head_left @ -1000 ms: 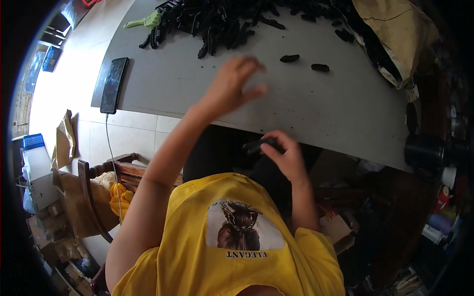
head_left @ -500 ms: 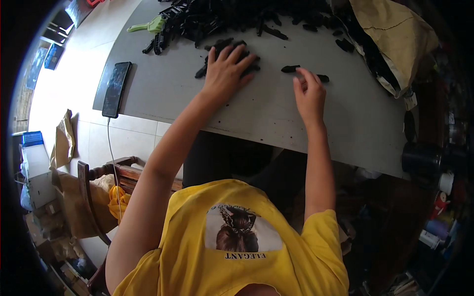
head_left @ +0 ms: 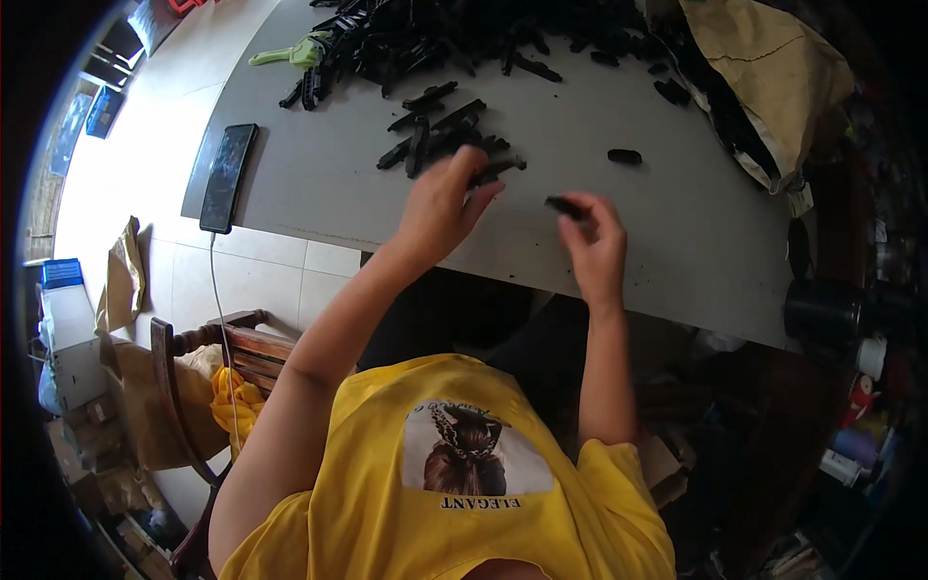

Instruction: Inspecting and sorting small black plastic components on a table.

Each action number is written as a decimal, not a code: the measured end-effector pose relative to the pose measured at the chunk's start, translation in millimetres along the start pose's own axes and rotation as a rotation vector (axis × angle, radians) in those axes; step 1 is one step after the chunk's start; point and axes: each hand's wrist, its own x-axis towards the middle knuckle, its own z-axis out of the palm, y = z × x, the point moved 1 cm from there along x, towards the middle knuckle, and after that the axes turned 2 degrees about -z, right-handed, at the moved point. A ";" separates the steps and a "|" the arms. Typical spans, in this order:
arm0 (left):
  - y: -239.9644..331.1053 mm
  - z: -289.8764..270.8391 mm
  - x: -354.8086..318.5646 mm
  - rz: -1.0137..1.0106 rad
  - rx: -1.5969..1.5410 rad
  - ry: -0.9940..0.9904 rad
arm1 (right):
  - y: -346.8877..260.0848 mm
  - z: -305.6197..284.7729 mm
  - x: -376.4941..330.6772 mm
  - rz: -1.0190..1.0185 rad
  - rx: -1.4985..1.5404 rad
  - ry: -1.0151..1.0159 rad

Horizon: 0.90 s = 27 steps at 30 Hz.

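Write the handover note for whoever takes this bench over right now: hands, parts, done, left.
Left hand: open, fingers resting on a small cluster of black parts pulled toward the table's near side.
Right hand: pinching one small black part just above the grey table.
Big pile of black parts lies along the far edge; one loose part sits apart to the right. Phone at left edge.
Done: a few parts drawn out of the pile.
Left: most of the pile looks untouched.
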 end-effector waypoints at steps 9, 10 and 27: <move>36.9 9.3 -21.5 -0.024 -0.399 -0.358 | -52.9 9.8 -27.2 0.190 0.598 0.069; 36.9 10.3 -24.0 -0.023 -0.397 -0.357 | -51.0 8.9 -29.0 0.135 0.596 0.086; 41.0 13.4 -33.3 0.096 -0.492 -0.383 | -38.3 16.9 -32.7 0.100 0.855 0.042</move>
